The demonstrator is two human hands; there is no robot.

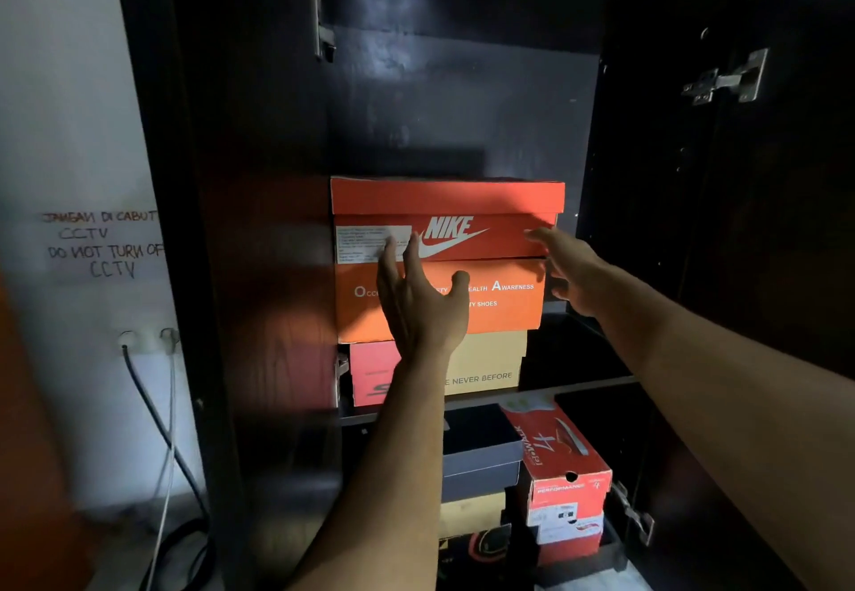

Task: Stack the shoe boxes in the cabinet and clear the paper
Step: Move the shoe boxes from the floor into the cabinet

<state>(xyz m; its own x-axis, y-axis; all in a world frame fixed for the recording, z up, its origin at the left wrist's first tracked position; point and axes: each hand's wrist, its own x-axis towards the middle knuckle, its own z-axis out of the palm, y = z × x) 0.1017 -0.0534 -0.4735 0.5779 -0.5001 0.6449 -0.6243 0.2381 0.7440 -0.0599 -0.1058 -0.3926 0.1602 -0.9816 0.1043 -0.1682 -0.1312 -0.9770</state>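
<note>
The left hand (423, 303) is reaching up with spread fingers (387, 262) touching the red Nike shoe box (481, 220). The right hand (571, 273) is hovering, fingers straight, beside its corner. The box is sitting atop the orange shoe box (504, 308).

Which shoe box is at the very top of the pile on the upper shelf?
The red Nike box. It sits on the orange safety shoes box, which rests on the tan and pink box at the bottom. Both hands reach toward it.
</note>
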